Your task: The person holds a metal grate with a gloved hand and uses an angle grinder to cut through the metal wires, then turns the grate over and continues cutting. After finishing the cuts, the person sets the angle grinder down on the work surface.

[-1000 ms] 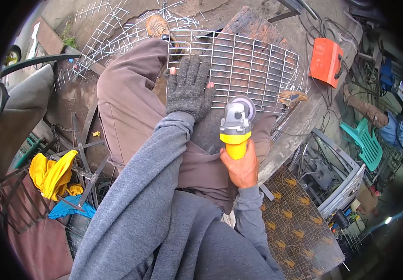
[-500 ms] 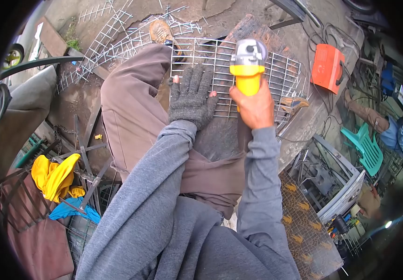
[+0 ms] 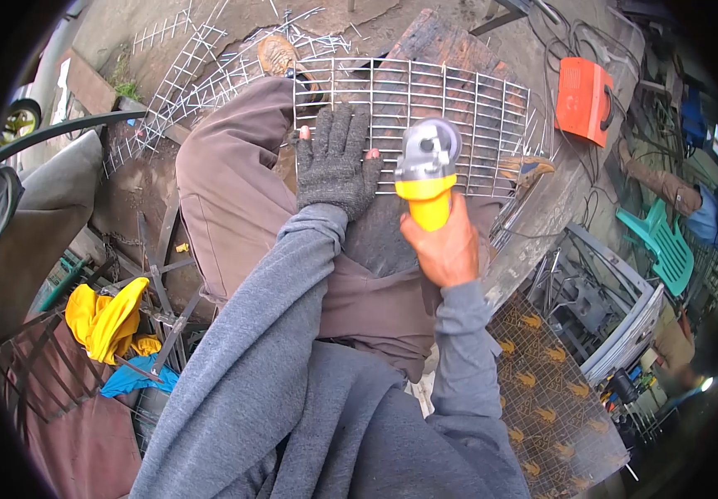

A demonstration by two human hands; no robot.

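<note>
My left hand (image 3: 335, 162), in a dark grey knitted glove with bare fingertips showing at the thumb and little finger, lies flat on the left part of a wire mesh panel (image 3: 473, 116). Its fingers point away from me. In my bare right hand (image 3: 450, 245) is a yellow angle grinder (image 3: 427, 187), gripped around its body. The grinder's grey head and disc overlap the near middle of the mesh in this view. Beneath the panel is a dark, worn wooden board (image 3: 429, 41), and my legs are spread to either side.
Cut mesh strips and loose wire pieces (image 3: 209, 75) litter the ground at far left. An orange machine (image 3: 582, 100) with cables stands right, near a green plastic chair (image 3: 658, 241) and another person (image 3: 704, 220). Yellow cloth (image 3: 105, 316) hangs over metal bars at left.
My right hand has drawn the grinder back toward me, from the far edge of the mesh to its near side. My left hand stays flat on the panel.
</note>
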